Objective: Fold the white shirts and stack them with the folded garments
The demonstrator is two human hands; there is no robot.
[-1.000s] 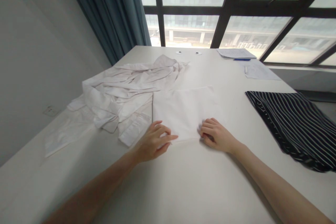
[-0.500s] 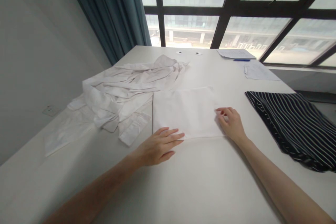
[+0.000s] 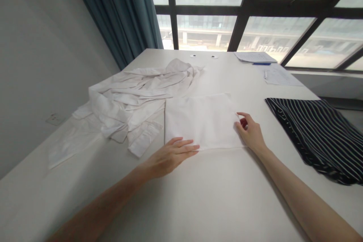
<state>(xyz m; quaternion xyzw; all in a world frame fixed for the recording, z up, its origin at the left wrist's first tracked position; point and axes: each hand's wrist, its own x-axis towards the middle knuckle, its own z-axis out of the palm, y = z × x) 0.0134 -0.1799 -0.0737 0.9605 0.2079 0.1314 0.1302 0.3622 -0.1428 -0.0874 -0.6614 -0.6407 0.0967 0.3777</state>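
Note:
A folded white cloth (image 3: 202,119) lies flat on the white table in front of me, roughly a rectangle. My left hand (image 3: 172,155) rests on its near left edge, palm down with the fingers stretched out. At the cloth's right edge is my right hand (image 3: 251,130). Its fingers are curled and the thumb and index finger hold the edge, with a small gap showing between them. Left of the folded piece, a loose heap of crumpled white fabric (image 3: 136,94) comes close to its left side.
A clear plastic bag (image 3: 70,141) lies by the left table edge. On the right is a black-and-white striped cloth (image 3: 320,136). Papers (image 3: 255,57) and a blue pen (image 3: 261,64) are at the far right. Two small white discs (image 3: 214,57) sit near the back edge.
My right hand's fingertips have shifted slightly right along the cloth's edge, with thumb and index finger further apart. The left thumb has drawn in; that hand stays on the cloth.

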